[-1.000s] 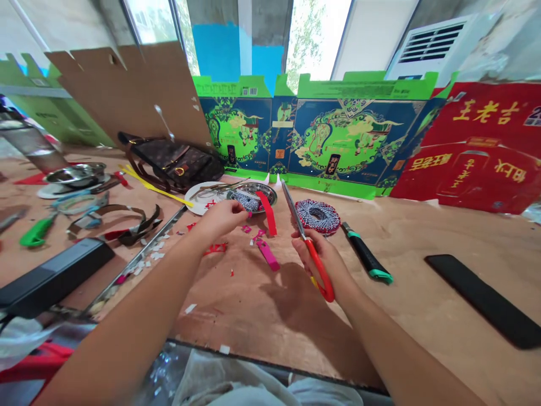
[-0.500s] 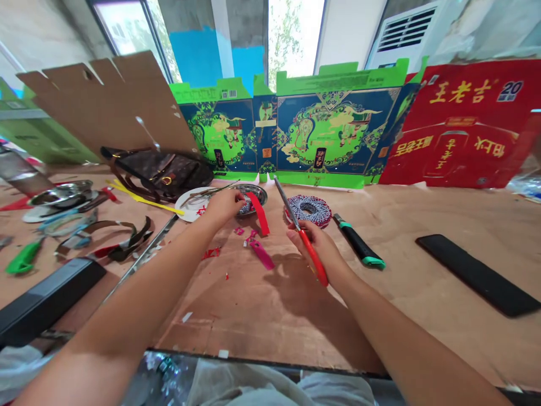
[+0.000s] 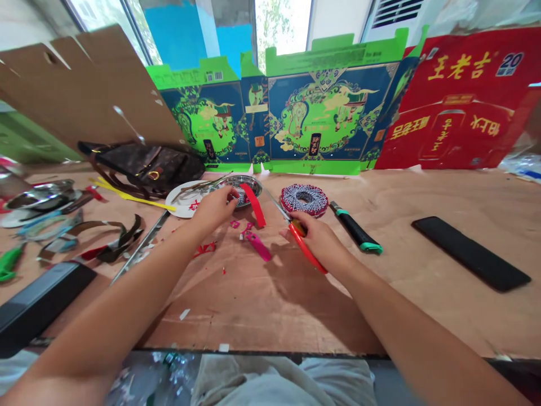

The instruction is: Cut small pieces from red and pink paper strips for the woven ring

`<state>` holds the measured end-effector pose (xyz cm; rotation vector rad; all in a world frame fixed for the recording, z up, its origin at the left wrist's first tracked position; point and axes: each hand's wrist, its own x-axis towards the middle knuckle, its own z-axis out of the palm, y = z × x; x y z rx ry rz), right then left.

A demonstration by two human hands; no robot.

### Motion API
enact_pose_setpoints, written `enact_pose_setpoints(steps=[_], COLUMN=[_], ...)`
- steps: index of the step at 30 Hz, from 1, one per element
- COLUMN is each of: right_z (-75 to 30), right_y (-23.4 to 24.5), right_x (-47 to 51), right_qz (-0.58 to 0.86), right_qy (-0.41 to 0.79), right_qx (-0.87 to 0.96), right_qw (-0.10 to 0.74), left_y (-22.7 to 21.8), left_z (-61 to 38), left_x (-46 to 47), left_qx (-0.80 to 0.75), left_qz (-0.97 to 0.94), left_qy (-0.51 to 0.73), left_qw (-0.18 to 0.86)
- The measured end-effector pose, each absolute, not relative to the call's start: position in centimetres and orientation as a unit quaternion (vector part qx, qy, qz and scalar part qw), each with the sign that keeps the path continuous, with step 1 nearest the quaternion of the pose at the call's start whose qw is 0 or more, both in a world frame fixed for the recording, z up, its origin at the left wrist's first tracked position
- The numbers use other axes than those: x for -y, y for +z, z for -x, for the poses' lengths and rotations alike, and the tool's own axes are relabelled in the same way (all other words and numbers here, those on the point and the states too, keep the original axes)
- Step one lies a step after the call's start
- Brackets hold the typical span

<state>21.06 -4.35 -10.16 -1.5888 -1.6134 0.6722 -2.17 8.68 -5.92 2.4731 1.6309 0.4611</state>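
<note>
My left hand (image 3: 216, 207) is over the near-left side of a shiny metal bowl (image 3: 257, 186), its fingers curled together. Whatever may be between the fingertips is hidden. Beside them a red strip (image 3: 255, 206) hangs from the bowl towards the table. My right hand (image 3: 315, 231) is closed around red-handled scissors (image 3: 305, 248), whose blades point forward and left. Just beyond that hand lies a round woven ring (image 3: 291, 198) in red, white and dark blue. A pink strip (image 3: 257, 246) and small pink scraps lie between my hands.
A utility knife (image 3: 357, 230) lies right of the scissors, with a black phone-like slab (image 3: 469, 252) farther right. Left are a white plate (image 3: 171, 206), a metal ruler (image 3: 141, 246), a black box (image 3: 46, 307) and a brown handbag (image 3: 169, 169). Printed cartons (image 3: 325, 121) stand along the back.
The scissors' blades have dropped lower and swung slightly left, and my right hand has turned with them. My left hand stays at the bowl. The whole view has shifted a little.
</note>
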Motion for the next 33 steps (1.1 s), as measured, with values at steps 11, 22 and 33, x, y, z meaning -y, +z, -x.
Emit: enact_pose_setpoints(steps=[11, 22, 33], right_z=[-19.0, -19.6, -19.6], right_y=[-10.7, -10.8, -11.6], right_x=[5.9, 5.4, 5.5], right_qz=[0.558, 0.594, 0.591], right_qy=[0.219, 0.211, 0.216], right_qx=[0.760, 0.748, 0.751], right_qw=[0.249, 0.209, 0.200], left_y=[-6.4, -7.2, -7.4], left_z=[6.1, 4.4, 2.8], left_x=[-7.5, -4.4, -2.2], left_qx=[-0.575, -0.531, -0.470], left_qz=[-0.795, -0.827, -0.862], left_qy=[0.166, 0.135, 0.103], left_qw=[0.099, 0.122, 0.157])
